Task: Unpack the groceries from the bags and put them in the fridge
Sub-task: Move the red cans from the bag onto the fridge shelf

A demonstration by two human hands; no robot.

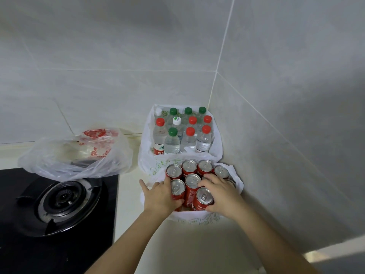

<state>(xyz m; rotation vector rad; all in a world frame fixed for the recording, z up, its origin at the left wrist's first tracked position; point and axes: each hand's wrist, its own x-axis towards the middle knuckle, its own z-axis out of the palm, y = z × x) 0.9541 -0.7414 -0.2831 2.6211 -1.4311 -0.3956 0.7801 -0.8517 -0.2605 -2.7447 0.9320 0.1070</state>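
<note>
Several red drink cans [192, 181] stand upright in an open white plastic bag [197, 218] on the counter, in the corner of the tiled walls. My left hand [158, 196] grips the front-left can [177, 191], thumb over its far side. My right hand [221, 194] curls round the front-right can [203, 199], its fingers reaching among the cans behind. Behind this bag a second white bag [145, 139] holds several water bottles [187, 133] with red, green and white caps.
A clear plastic bag with red print [79, 153] lies to the left, partly over the black gas hob [59, 200] with its burner ring. Pale counter [128, 194] runs between hob and can bag. Tiled walls close the back and right.
</note>
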